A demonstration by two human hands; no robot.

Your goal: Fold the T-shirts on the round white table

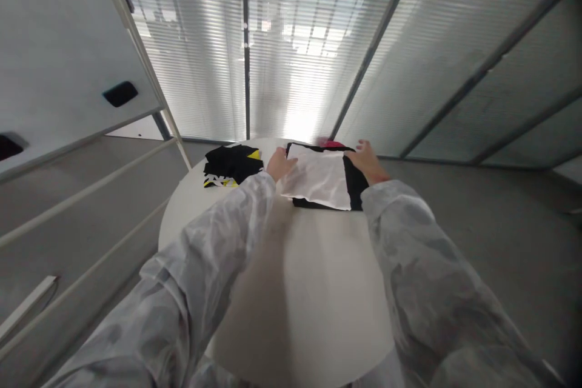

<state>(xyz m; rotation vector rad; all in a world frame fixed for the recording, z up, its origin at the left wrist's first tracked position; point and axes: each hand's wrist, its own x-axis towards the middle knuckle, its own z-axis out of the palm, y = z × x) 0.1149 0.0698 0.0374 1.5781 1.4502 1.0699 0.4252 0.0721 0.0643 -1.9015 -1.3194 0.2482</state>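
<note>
A: State the step in hand.
B: Apparent step: arranging the white cloth (321, 179) on the black cloth (357, 185), upper centre of the frame, atop the counter (327, 279).
A: Finger state?
B: Left hand (279, 165): at the cloth's left edge; cannot tell whether its fingers pinch. Right hand (367, 162): fingers spread, thumb near the upper right corner.
A: Next-move requirement?
B: Probably light, even control of both edges; the white cloth looks prone to creasing.
A: Materials?
B: White cloth: thin-looking, rippled, roughly rectangular. Black cloth: matte, exposed mainly at right. Left of centre: patterned garment (231, 162), irregular, black with yellow and white patches.
</note>
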